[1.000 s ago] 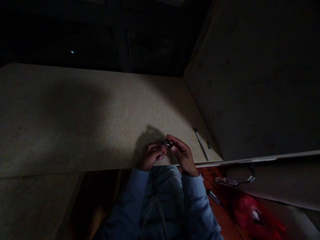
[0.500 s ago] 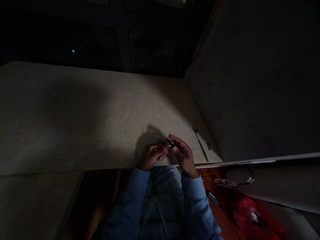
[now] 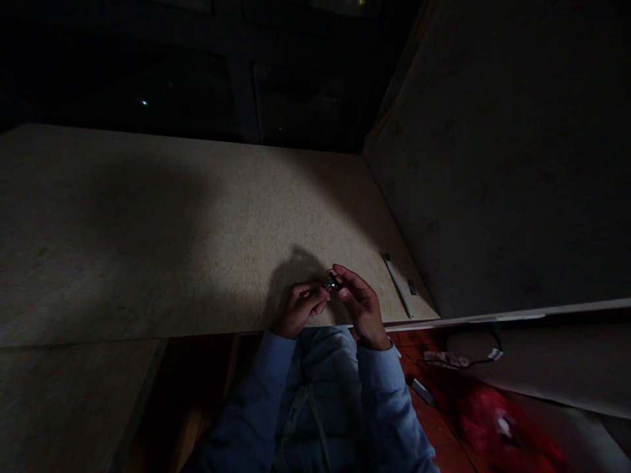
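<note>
Over the front edge of the table, both hands meet at a small dark object with a shiny metal part [image 3: 332, 282]; its kind is not clear in the dim light. My right hand [image 3: 362, 305] grips it between thumb and fingers from the right. From the left, my left hand [image 3: 302, 305] pinches at its metal end with thumb and forefinger. A thin white stick with a dark tip [image 3: 398, 286] lies to the right of my right hand. Beside the stick is a small dark green piece [image 3: 412, 287].
The pale table [image 3: 236, 223] runs back to a dark window [image 3: 148, 79], with a wall [image 3: 503, 171] on the right. Below the edge at right are a power strip with a cord [image 3: 446, 359], a small grey box-like thing [image 3: 421, 390] and a red bag [image 3: 493, 420].
The fingers at the metal end have shifted very slightly; both hands stay in nearly the same place with the small object. The rest looks the same.
</note>
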`<state>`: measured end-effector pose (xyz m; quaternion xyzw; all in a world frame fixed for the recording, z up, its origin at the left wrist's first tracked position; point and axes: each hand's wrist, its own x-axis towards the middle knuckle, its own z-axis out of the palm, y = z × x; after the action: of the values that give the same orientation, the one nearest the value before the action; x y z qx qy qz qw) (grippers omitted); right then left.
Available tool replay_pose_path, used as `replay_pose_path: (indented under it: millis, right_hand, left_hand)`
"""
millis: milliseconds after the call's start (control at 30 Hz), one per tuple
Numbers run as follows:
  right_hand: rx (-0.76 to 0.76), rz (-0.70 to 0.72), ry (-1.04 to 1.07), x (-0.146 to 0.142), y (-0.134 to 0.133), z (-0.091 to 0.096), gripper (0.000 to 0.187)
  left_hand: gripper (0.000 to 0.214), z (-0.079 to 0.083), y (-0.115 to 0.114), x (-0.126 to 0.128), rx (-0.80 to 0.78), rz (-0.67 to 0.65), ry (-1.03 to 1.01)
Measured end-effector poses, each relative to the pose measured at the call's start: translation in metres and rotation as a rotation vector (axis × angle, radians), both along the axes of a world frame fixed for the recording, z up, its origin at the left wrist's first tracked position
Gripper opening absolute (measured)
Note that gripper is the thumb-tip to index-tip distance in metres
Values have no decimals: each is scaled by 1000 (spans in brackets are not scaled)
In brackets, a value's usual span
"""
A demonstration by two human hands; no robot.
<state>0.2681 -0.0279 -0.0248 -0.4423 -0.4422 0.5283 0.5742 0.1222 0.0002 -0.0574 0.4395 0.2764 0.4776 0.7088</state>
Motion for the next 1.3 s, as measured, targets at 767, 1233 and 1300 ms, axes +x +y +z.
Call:
replay_pose_path:
  millis: [767, 1233, 1300]
  right_hand:
    - [-8, -36, 11, -1, 1, -3, 40]
    - [-8, -32, 30, -1, 1, -4, 40]
    - [-2, -36, 32, 0, 1, -5, 40]
  left_hand:
    - [47, 0, 2, 0, -43, -48, 35]
    - [51, 4, 2, 2, -62, -38, 5]
    - [52, 5, 2, 3, -92, -26, -10]
